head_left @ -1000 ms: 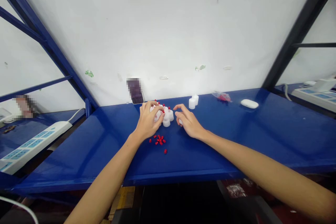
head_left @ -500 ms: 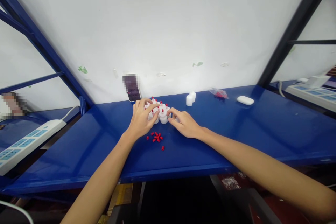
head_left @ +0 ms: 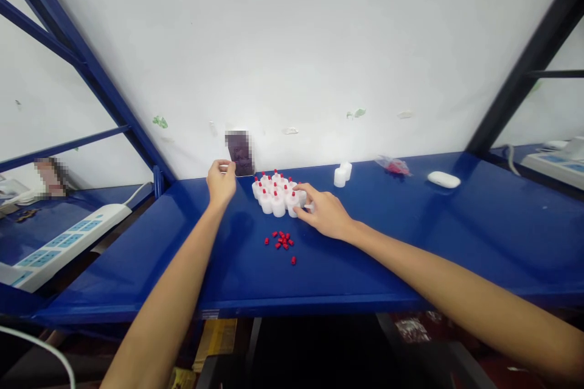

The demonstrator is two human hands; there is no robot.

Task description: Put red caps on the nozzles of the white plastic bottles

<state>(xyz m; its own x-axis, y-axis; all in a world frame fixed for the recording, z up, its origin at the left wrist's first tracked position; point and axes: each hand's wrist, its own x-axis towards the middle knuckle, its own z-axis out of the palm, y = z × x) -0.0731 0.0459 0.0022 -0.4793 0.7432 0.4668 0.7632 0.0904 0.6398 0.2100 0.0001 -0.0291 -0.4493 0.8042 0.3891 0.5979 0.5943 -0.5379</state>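
Observation:
A tight group of small white squeeze bottles (head_left: 278,205) with red caps stands upright at mid-table. My right hand (head_left: 329,214) is at the group's right side, thumb and forefinger curled around the end bottles and touching a front one. Part of a white bottle shows inside that hand's curve. My left hand (head_left: 222,183) is left of the group, by the lower left edge of a leaning phone (head_left: 241,155). Its thumb and fingers are pinched together; whether they touch the phone I cannot tell. Several loose red caps (head_left: 283,240) lie in front of the bottles.
Two white capless bottles (head_left: 340,177) stand farther back on the blue table (head_left: 387,261). A clear bag with red pieces (head_left: 395,165) and a white oval case (head_left: 444,180) lie to the right. A power strip (head_left: 73,243) is at the left, beside the blue frame.
My left hand has left the bottles and moved left to the phone, uncovering the group. My right hand has shifted slightly left against the bottles. The camera view has turned a little left.

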